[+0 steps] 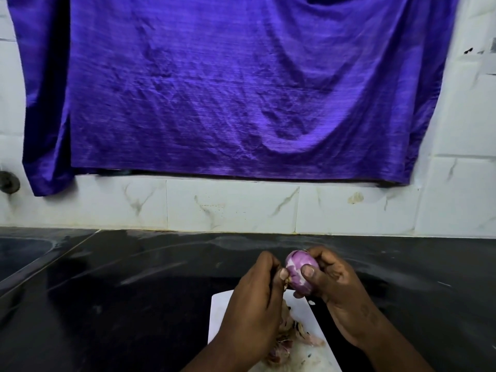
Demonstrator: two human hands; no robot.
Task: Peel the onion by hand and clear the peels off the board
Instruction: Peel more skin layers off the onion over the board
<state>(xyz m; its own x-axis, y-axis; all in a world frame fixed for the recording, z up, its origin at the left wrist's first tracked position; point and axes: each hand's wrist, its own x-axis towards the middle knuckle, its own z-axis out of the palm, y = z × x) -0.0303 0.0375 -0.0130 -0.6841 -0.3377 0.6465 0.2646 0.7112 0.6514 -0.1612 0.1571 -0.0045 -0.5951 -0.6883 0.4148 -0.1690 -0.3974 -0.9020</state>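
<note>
The onion (299, 269) is small, light and firm. It is mostly bare, glossy purple streaked with white, so it is likely slick under the fingertips. It is held in the air between the two hands, above the far end of the white board (221, 312), which lies on the dark counter (134, 291).

The right hand (338, 285) cups the onion from its right side. The thumb lies flat on the near face and the fingers (316, 255) curl round the back, a grip that should stop a round bulb from rolling.

The left hand (257, 291) is bunched tight. Its thumb and fingertips pinch a dry scrap (286, 284) at the onion's lower left end, probably root or the last skin. Such skin is papery and tears easily, so it is best taken close to where it joins the bulb and pulled along the surface.

Both wrists angle inward and the knuckles face up. Loose peels (295, 334) lie on the board below the hands, not yet cleared.
</note>
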